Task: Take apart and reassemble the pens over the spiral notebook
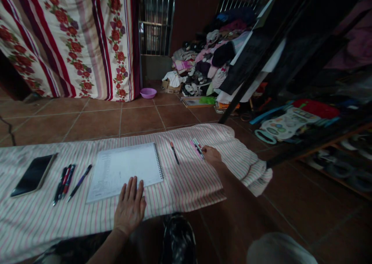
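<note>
My left hand (130,204) lies flat, fingers stretched out, over the near edge of a white spiral notebook (124,171). The notebook's wire binding runs along its right side, and faint print shows on its page. At the right, my right hand (211,154) has its fingers curled in at a small group of slim pens (197,147), pink and white with dark parts. It appears to pinch one, though the fingertips are partly hidden. Between notebook and hand lies a dark pencil (174,152) with an orange end.
A striped cloth (186,194) covers the low table. Left of the notebook lie a purple pen (80,182), several dark and red pens (64,181) and a phone (34,175). A pole (244,87) rises beyond the table's right end. Clothes (209,58) are heaped behind, near a purple basin (148,93).
</note>
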A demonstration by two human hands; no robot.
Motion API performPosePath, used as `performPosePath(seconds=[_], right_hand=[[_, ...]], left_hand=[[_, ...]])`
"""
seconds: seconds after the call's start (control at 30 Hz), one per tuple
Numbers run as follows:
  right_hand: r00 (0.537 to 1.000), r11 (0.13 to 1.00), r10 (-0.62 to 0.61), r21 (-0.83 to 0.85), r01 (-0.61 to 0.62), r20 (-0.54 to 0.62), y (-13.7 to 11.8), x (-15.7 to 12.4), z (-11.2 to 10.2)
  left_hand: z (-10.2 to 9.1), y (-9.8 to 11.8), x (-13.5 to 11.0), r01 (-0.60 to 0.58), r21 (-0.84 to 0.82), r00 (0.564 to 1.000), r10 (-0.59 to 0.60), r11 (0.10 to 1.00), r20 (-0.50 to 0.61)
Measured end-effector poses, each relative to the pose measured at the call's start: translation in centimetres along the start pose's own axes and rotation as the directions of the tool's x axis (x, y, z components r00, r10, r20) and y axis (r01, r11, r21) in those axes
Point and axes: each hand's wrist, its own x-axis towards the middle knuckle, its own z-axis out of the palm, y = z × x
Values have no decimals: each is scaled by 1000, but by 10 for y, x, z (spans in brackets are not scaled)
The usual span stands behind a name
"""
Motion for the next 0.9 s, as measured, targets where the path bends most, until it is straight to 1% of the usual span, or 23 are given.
performPosePath(seconds=[0.17, 0.47, 0.67, 0.9], right_hand=[[1000, 1000, -1, -14, 1, 0, 0, 0, 1], [999, 999, -32, -42, 31, -32, -3, -2, 2], [999, 998, -43, -43, 43, 8, -5, 1, 2], [999, 999, -23, -48, 25, 46, -10, 1, -1]], left_hand=[[0, 0, 0, 8, -21, 1000, -9, 1000, -5], [0, 1, 1, 9, -3, 1000, -9, 1000, 2], [-1, 1, 1, 3, 7, 1000, -3, 1000, 3], [-1, 1, 1, 7, -12, 1000, -7, 1000, -15]])
